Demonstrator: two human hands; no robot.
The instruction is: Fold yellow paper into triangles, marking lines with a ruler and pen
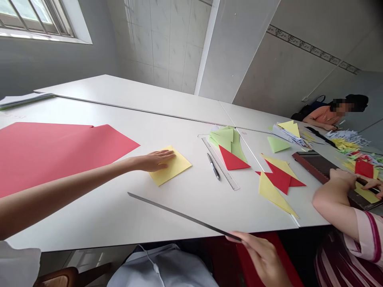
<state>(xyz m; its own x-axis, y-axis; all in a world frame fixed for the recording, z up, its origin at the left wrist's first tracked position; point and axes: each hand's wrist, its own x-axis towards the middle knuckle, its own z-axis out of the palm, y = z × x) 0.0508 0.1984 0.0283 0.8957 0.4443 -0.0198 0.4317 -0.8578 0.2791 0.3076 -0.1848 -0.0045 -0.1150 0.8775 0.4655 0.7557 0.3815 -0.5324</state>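
My left hand lies flat, fingers stretched out, on a square of yellow paper on the white table. Large red paper lies to the left, partly behind my left forearm. In my right hand, at the table's front edge, is one end of a long thin metal strip. The strip reaches left over the table, its far end just below the yellow paper. A pen and a clear ruler lie to the right of the yellow paper.
Green paper and a red triangle touch the ruler. Folded yellow and red pieces lie further right. A person's hands work at a dark board on the right. Another person sits at the far end near shredded paper.
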